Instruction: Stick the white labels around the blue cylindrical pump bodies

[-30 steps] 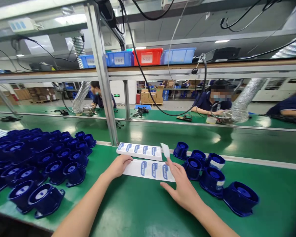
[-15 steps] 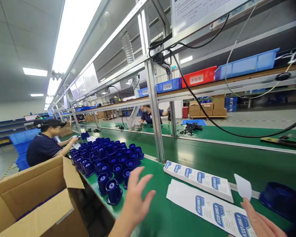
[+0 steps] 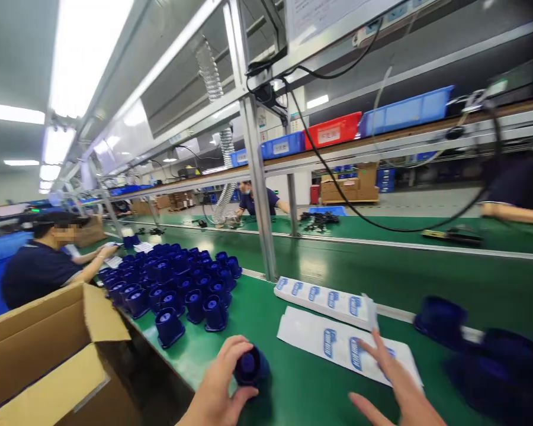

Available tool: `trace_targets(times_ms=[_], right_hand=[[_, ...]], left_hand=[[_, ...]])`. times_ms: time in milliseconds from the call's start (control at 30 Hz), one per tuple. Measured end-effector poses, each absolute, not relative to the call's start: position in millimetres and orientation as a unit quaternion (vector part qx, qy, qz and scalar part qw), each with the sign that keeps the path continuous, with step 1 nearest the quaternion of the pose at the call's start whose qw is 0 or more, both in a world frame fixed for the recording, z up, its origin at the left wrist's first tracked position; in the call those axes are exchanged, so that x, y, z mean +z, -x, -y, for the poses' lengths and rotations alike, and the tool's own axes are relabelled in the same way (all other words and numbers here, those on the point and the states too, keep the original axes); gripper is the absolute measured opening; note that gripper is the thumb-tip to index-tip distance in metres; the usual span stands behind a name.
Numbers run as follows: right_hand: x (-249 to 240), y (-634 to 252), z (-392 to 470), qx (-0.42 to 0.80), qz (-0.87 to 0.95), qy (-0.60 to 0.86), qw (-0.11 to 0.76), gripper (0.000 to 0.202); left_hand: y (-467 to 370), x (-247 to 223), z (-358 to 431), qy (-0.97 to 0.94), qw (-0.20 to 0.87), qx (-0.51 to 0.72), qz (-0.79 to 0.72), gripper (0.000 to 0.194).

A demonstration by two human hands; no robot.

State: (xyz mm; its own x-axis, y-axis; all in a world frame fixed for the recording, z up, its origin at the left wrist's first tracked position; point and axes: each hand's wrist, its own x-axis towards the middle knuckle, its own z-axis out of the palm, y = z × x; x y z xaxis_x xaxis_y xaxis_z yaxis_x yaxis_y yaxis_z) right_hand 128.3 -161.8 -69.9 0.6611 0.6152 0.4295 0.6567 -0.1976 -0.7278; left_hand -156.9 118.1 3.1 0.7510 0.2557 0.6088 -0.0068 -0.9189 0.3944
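My left hand [image 3: 224, 378] grips a dark blue cup-shaped plastic part [image 3: 249, 367] between thumb and fingers, over the green bench. Spread fingers show on my right hand [image 3: 395, 378], which hovers over the front strip of printed labels [image 3: 306, 331]. A small white label [image 3: 369, 307] appears at its fingertip; whether it sticks to the finger I cannot tell. Behind lies a thicker stack of label strips [image 3: 315, 299]. Many more blue cup-shaped parts [image 3: 215, 313] stand grouped to the left, and some blurred blue parts [image 3: 439, 322] are at the right.
An open cardboard box [image 3: 39, 349] stands at the lower left. A metal post [image 3: 260, 195] rises behind the labels, carrying a shelf with blue and red bins [image 3: 333, 131]. A black cable [image 3: 359, 213] hangs in front. Co-workers sit at left [image 3: 44, 260] and across the bench [image 3: 260, 201].
My left hand has closed on a blue cup-shaped part. My right hand has moved left, its fingers now spread over the label strip. The view has swung to the right.
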Motion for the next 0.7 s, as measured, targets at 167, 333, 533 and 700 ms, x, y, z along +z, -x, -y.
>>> trace_targets(times_ms=[167,333,533,700], right_hand=[[-27.2,-87.2,165.4,0.342,0.383,0.526,0.678,0.114],[-8.8,-100.5,177.5,0.238,0.263,0.483,0.8,0.079],[3.3,-101.7,188.9,0.161,0.371,0.531,0.745,0.105],[0.3,-89.3,184.8,0.175,0.395,0.557,0.709,0.12]], left_hand=[[69.8,27.0,-59.6,-0.87,0.064,0.36,0.331,0.06],[2.0,10.4,-24.6,-0.825,0.091,0.298,0.471,0.057],[-29.9,-50.6,-5.4,-0.801,0.487,0.272,0.218,0.14],[-16.2,-38.9,3.1,-0.784,0.575,0.203,0.116,0.09]])
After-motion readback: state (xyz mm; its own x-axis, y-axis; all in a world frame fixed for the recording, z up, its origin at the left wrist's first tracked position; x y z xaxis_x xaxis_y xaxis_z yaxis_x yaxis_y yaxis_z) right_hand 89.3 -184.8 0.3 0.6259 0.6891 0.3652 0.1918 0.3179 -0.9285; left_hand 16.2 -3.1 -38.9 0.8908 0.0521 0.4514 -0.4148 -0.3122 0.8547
